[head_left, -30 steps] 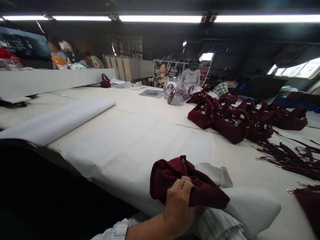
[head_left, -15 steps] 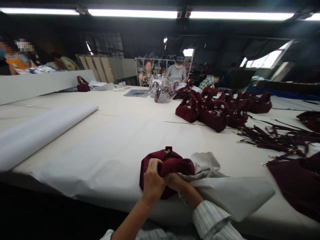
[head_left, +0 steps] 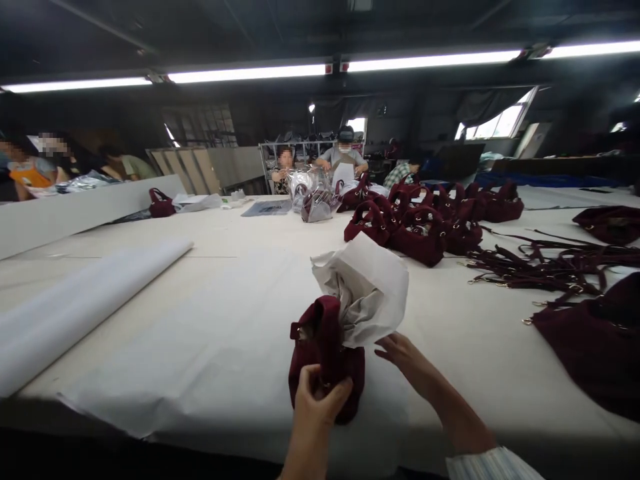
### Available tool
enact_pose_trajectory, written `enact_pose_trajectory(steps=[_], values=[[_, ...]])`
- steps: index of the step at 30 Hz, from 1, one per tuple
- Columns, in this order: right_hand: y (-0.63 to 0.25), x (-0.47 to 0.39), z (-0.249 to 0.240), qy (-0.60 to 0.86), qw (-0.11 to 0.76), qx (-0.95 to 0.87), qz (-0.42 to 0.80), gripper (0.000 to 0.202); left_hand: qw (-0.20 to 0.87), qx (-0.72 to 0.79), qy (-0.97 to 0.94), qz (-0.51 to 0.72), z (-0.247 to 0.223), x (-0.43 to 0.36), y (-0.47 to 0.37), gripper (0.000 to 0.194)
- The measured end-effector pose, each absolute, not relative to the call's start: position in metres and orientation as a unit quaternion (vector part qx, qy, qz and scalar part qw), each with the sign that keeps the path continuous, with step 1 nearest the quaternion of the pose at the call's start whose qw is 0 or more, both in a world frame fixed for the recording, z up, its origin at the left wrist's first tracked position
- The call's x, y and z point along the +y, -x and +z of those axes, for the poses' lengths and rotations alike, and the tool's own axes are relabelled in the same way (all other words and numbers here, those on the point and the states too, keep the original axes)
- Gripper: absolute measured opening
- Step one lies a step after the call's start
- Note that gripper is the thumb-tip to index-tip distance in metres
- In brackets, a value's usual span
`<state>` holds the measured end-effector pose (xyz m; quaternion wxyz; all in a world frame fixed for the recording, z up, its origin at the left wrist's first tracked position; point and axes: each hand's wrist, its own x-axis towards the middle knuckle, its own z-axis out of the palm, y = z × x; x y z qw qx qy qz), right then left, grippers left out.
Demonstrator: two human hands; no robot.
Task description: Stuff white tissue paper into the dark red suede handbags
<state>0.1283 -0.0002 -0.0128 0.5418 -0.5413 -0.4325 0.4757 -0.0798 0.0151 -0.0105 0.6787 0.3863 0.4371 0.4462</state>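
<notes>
**Maroon handbag with crumpled paper, one; condition: part-way**

Progress: Judged incomplete. The maroon bag [head_left: 349, 370] stands near the front edge of the worktop [head_left: 475, 353], handle up. A wad of crumpled paper [head_left: 383, 283] rises beside the handle, its bulk outside the bag; whether its lower end reaches into the mouth cannot be told. Paper and bag appear to remain unsettled, one against the other.

For comparison: a group of maroon bags [head_left: 420, 245] farther back, handles raised, pale matter showing in some mouths; these look further along. Loose straps [head_left: 520, 268], a heap with metal clasps, lie apart from the bag in work.

Left hand [head_left: 320, 397]: clamped on the near side of the maroon bag, thumb and fingers drawn toward each other over the fabric.

Right hand [head_left: 400, 351]: fingers extended and loosely apart, gripping nothing visible. Fingertips lie at the lower edge of the crumpled paper; contact cannot be told.

Also present: flat paper sheet [head_left: 200, 347] under the work area; white roll [head_left: 100, 303], left of it, lying at a slant.
</notes>
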Motion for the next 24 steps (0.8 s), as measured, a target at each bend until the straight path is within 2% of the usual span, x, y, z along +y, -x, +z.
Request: enact_pose_trajectory(steps=[4,6,8,10,12,14,17,19,21,24], values=[[-0.148,0.028,0.009,0.500,0.585,-0.377,0.516,0.067,0.812,0.301,-0.465,0.184,0.000,-0.007,0.082,0.051],[-0.142,0.044,0.012,0.478,0.611,-0.362,0.517,0.075,0.788,0.280,-0.538,0.107,0.013,0.002,0.095,0.042],[-0.131,0.057,0.009,0.461,0.629,-0.355,0.516,0.078,0.674,0.344,-0.627,0.187,0.025,0.025,0.110,0.037],[-0.117,0.066,0.006,0.447,0.633,-0.359,0.521,0.074,0.474,0.428,-0.688,0.345,0.030,0.060,0.122,0.033],[-0.104,0.071,0.007,0.451,0.620,-0.373,0.522,0.068,0.327,0.451,-0.724,0.407,0.028,0.096,0.127,0.041],[-0.096,0.074,0.014,0.466,0.586,-0.405,0.525,0.062,0.317,0.435,-0.759,0.366,0.021,0.121,0.124,0.054],[-0.095,0.077,0.032,0.486,0.518,-0.472,0.521,0.048,0.362,0.423,-0.776,0.298,0.011,0.123,0.106,0.040],[-0.103,0.079,0.047,0.507,0.476,-0.517,0.500,0.044,0.340,0.432,-0.778,0.304,0.007,0.106,0.091,0.034],[-0.110,0.080,0.059,0.508,0.457,-0.562,0.466,0.058,0.296,0.431,-0.792,0.317,0.003,0.083,0.077,0.032],[-0.111,0.084,0.071,0.434,0.420,-0.639,0.476,0.097,0.258,0.412,-0.793,0.368,-0.009,0.057,0.059,0.025]])
